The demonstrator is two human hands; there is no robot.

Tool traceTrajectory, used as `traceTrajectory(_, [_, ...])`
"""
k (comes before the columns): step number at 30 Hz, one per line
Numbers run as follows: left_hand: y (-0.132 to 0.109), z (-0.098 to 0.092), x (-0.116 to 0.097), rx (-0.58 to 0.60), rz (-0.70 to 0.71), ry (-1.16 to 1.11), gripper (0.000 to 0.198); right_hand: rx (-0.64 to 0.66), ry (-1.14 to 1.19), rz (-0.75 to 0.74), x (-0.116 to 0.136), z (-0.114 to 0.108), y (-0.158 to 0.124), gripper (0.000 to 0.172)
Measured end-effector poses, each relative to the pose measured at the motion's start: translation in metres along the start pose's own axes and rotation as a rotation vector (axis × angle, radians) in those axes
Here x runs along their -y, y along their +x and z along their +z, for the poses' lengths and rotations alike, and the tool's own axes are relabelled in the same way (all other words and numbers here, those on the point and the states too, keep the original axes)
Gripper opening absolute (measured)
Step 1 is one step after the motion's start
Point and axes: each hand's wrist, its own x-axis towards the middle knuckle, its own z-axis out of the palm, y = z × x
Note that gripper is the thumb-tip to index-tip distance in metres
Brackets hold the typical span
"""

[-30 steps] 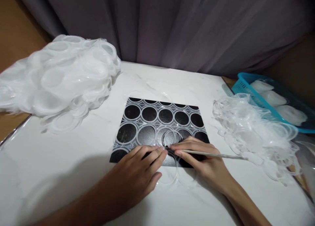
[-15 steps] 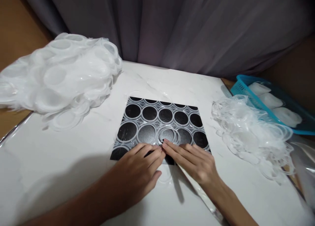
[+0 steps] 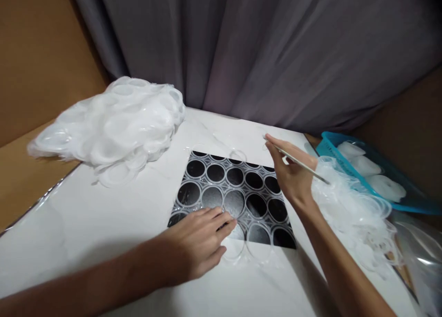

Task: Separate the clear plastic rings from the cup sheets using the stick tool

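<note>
A black sheet point(image 3: 256, 180) lies on the table beneath a clear plastic sheet point(image 3: 258, 250) patterned with rows of pale rings. My left hand point(image 3: 203, 229) rests palm down on its near left part, fingers stretched out flat and pressing the plastic. Raised over the back right corner, my right hand point(image 3: 293, 167) grips a slim, pale, stick-like tool point(image 3: 304, 165) between thumb and fingers. The tool slants back over the hand; its exact kind is unclear. Something small and thin may be at my right fingertips, too faint to make out.
At the left sits a large heap of white translucent ringed plastic point(image 3: 117, 123). A smaller pile of loose clear rings point(image 3: 355, 211) lies right, by a blue basket point(image 3: 326, 144) holding several white translucent bundles point(image 3: 366, 166). A grey curtain point(image 3: 221, 49) hangs behind the marble-patterned table point(image 3: 138, 206).
My right hand has lifted off the sheet and moved up and right with the tool. My left hand stays on the plastic. The camera view has shifted somewhat.
</note>
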Motion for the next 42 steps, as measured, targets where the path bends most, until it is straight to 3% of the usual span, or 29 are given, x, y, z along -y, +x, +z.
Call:
traceTrajectory(2, [0.002,-0.013,0.009,0.041,-0.025,-0.138,0.058,0.003,0.040,0.094,0.010,0.000,-0.018,0.027])
traceTrajectory(5, [0.001,-0.023,0.031,-0.010,-0.113,-0.259,0.056,0.190,0.168,0.180,0.024,0.001,-0.051,0.039])
traceTrajectory(9, [-0.006,-0.017,0.057,-0.085,-0.156,-0.208,0.055,0.478,0.357,0.187,0.043,0.001,-0.072,0.035])
traceTrajectory(12, [-0.011,-0.011,0.061,-0.081,-0.188,-0.217,0.064,0.670,0.470,0.187,0.055,0.002,-0.072,0.029])
traceTrajectory(20, [-0.011,-0.003,0.056,-0.145,-0.228,-0.226,0.058,0.760,0.502,0.379,0.058,0.009,-0.077,0.013])
traceTrajectory(26, [-0.009,-0.001,0.055,-0.157,-0.238,-0.167,0.054,0.810,0.509,0.394,0.055,0.011,-0.077,0.013])
traceTrajectory(30, [-0.009,0.003,0.057,-0.153,-0.228,-0.103,0.057,0.783,0.546,0.241,0.054,0.013,-0.079,0.013])
traceTrajectory(33, [-0.008,0.004,0.055,-0.140,-0.238,-0.059,0.058,0.714,0.505,-0.077,0.055,0.011,-0.085,0.024])
traceTrajectory(36, [-0.006,0.004,0.053,-0.123,-0.263,-0.048,0.062,0.701,0.263,-0.348,0.058,0.008,-0.092,0.038])
traceTrajectory(39, [-0.006,0.003,0.054,-0.099,-0.285,-0.069,0.071,0.678,0.060,-0.446,0.059,0.008,-0.098,0.044])
traceTrajectory(42, [-0.009,0.003,0.058,-0.058,-0.299,-0.110,0.083,0.625,0.028,-0.434,0.053,0.013,-0.094,0.048])
